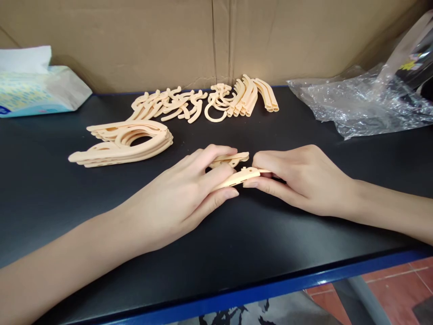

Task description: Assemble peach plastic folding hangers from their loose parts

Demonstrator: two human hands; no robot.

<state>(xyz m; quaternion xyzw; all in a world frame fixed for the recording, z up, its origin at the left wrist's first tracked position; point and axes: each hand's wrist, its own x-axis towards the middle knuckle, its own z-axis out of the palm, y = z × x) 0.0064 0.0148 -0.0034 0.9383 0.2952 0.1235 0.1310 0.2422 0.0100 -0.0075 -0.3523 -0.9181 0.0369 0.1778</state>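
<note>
Nearest, the left forearm [84, 248] reaches over a black table [216, 262]. Far off, loose parts [246, 99] look unjoined; at left, stacked hangers [128, 155] seem finished. Left hand [179, 189] clasps a piece [238, 177], apparently half-built, between thumb [218, 199] and fingers [219, 175]; right hand [311, 180] pinches its right end.

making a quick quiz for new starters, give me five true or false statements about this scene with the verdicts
1. The left hand holds a cream hanger frame. True.
2. The clear plastic bag lies on the left side of the tabletop. False: it lies on the right.
3. A tissue sticks out of the tissue pack. True.
4. The tabletop is white. False: it is black.
5. The stacked hanger frames lie nearer the left hand than the right hand. True.
</note>
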